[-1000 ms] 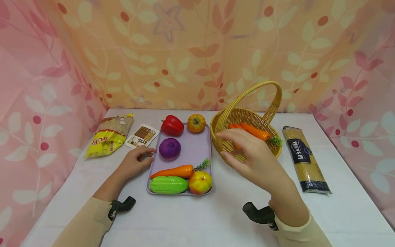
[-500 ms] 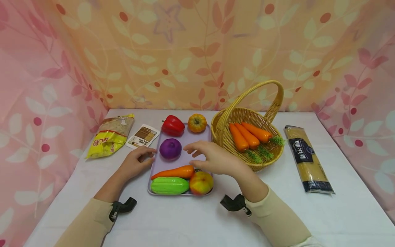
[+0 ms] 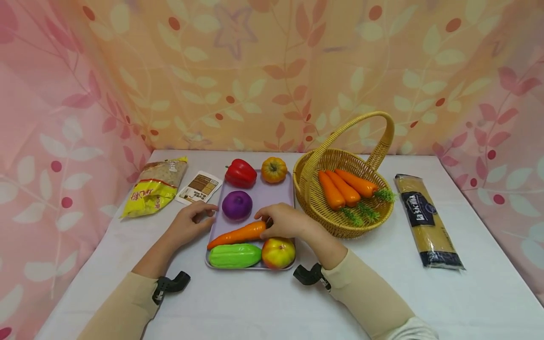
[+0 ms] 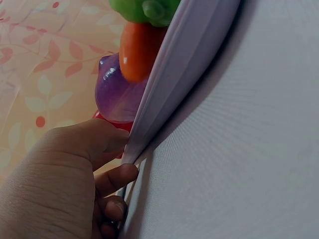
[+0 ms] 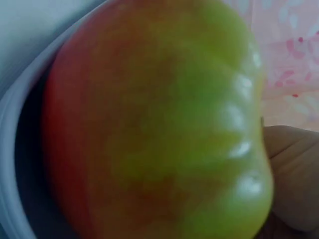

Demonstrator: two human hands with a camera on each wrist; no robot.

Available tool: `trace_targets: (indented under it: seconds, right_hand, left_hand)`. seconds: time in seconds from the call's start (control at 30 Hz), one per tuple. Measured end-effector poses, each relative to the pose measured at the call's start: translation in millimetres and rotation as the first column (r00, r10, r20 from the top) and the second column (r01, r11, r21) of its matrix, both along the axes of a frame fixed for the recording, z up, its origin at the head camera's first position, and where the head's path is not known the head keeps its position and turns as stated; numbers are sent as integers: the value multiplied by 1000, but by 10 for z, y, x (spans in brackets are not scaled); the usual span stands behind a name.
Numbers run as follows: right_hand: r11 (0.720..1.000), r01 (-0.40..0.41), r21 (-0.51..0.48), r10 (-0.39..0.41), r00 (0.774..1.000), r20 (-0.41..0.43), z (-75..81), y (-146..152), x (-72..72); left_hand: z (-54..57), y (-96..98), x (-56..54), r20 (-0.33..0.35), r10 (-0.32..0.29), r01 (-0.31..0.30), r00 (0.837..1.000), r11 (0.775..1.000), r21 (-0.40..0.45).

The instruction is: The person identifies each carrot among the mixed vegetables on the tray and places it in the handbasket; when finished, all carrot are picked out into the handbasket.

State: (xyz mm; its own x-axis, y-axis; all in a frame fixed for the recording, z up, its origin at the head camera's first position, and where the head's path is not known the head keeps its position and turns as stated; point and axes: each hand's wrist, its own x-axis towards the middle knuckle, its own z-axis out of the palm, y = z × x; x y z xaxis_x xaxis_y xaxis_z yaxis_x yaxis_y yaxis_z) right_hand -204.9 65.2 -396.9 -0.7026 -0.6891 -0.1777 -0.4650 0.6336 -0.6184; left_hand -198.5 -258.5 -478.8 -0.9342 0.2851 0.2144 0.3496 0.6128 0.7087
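Observation:
In the head view, my right hand (image 3: 282, 221) grips an orange carrot (image 3: 238, 234) at its leafy end, over a pale purple tray (image 3: 276, 191). The carrot's greens are hidden behind the fingers. Below it on the tray lie a green ribbed vegetable (image 3: 235, 256) and a round red-yellow fruit (image 3: 278, 253), which fills most of the right wrist view. A purple onion (image 3: 236, 205) sits above the carrot. My left hand (image 3: 191, 224) stays at the tray's left side, loosely bent, its fingertips at the tray rim (image 4: 167, 94) in the left wrist view.
A red bell pepper (image 3: 241, 173) and a small orange pumpkin (image 3: 274, 170) are at the tray's far end. To the right stand a wicker basket (image 3: 303, 217) with three carrots and a pasta pack (image 3: 427, 222). A yellow bag (image 3: 155, 186) and a white packet (image 3: 199, 187) lie left.
My right hand has come from over the basket leftward to the tray and taken hold of the carrot there, whose thick end has risen slightly. The left hand has stayed at the tray's edge.

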Motion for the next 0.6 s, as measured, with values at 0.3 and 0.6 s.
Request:
trace_targets:
  seconds: [0.3,0.6]
  right_hand:
    - [994,110,-9,-110,992,-58,64,94,-3]
    - [968,146,-204,-166,982,-89,594,392,256]
  left_hand:
    - [-21,2,-11,-22,-13,13,1000,1000,5]
    - [-1,5,-1,-3,6,-6,1000,1000,-3]
